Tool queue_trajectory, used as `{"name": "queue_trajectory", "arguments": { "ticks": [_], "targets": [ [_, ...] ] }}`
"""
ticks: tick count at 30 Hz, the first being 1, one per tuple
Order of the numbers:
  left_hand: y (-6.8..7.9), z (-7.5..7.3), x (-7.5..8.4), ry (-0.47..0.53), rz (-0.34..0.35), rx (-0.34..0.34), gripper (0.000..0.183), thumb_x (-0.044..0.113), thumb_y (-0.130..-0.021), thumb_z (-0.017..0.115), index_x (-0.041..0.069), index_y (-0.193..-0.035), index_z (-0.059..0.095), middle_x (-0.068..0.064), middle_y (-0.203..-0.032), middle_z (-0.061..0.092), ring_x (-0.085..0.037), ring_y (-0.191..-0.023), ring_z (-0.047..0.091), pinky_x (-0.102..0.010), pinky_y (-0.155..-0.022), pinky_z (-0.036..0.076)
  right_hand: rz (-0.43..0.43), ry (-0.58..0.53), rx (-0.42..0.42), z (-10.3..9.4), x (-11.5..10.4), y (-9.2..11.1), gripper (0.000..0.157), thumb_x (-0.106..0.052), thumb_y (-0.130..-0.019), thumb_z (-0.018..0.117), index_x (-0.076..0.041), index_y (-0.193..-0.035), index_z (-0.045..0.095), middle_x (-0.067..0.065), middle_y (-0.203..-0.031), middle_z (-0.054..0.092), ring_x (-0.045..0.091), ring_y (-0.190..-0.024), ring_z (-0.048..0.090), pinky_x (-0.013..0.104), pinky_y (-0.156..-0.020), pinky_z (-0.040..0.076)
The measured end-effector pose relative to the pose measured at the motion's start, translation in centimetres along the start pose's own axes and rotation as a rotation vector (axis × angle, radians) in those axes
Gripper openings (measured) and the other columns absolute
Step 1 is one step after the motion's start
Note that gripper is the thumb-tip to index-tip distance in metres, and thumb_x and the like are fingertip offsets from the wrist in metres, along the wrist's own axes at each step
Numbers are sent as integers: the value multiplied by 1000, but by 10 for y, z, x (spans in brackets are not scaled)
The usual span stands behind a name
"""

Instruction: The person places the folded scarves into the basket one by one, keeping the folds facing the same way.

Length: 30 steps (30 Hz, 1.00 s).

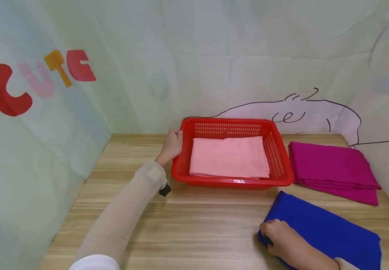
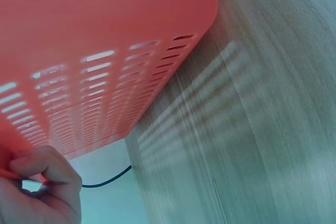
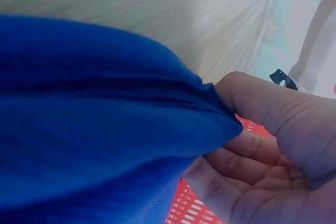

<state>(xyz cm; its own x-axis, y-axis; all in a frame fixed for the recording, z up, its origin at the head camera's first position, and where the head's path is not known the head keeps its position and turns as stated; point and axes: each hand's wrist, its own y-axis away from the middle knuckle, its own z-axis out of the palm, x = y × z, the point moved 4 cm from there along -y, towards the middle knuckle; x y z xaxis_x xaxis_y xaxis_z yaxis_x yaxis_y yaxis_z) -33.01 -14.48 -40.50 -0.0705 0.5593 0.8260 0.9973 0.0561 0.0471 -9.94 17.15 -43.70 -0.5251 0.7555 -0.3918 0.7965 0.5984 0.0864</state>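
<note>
A red plastic basket [image 1: 231, 182] with slotted walls stands at the back of the table, a folded pink cloth [image 1: 229, 157] lying flat inside it. My left hand [image 1: 172, 147] grips the basket's left rim; in the left wrist view its thumb and fingers [image 2: 47, 169] curl over that rim beside the slotted wall. At the front right, my right hand [image 1: 284, 238] pinches the left edge of a folded blue cloth [image 1: 326, 228]. The right wrist view shows the layered blue edge [image 3: 105, 114] between thumb and fingers [image 3: 247, 148].
A folded magenta cloth [image 1: 333, 165] lies right of the basket, close to its wall. The wooden table [image 1: 187, 232] meets a printed fabric backdrop [image 1: 140, 75] at the back and on both sides. A dark cord [image 2: 107, 181] shows below the basket in the left wrist view.
</note>
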Motion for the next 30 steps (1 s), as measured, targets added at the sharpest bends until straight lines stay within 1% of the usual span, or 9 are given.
{"name": "queue_trajectory", "arguments": {
  "ticks": [4,13,19,24,30],
  "targets": [
    [-1,0,-1,-10,4,6,35,29,-110,35,-3,-123,40,-18,-95,52,-25,-71,60,-34,-62,58,-4,-12,-3,0,-3,-1,38,12,-58,80,-13,-71,55,-8,-66,53,3,-59,43,24,-48,39],
    [-1,0,-3,-29,13,16,35,29,-110,34,-4,-122,41,-18,-94,52,-24,-71,59,-32,-61,56,-48,-14,8,2,-8,-3,42,13,-58,78,-15,-69,50,-11,-63,46,3,-59,37,22,-48,35],
    [-1,0,-2,-26,12,22,36,29,-110,35,-4,-122,42,-18,-95,53,-25,-73,59,-33,-63,57,-62,-7,3,3,-12,-6,42,13,-58,79,-15,-70,50,-11,-64,46,3,-59,38,22,-49,35],
    [-1,0,-1,-21,-5,22,36,30,-110,36,-3,-123,42,-18,-97,53,-26,-75,60,-34,-65,58,-55,-4,-3,4,-15,-7,41,11,-59,81,-15,-70,51,-11,-64,47,3,-58,39,22,-48,36],
    [-1,1,-2,-13,-13,18,37,31,-110,36,-2,-124,45,-18,-97,55,-26,-75,61,-35,-66,59,-79,16,13,5,-18,-10,42,11,-57,81,-15,-70,51,-11,-64,47,3,-58,38,23,-48,35]
  ]
}}
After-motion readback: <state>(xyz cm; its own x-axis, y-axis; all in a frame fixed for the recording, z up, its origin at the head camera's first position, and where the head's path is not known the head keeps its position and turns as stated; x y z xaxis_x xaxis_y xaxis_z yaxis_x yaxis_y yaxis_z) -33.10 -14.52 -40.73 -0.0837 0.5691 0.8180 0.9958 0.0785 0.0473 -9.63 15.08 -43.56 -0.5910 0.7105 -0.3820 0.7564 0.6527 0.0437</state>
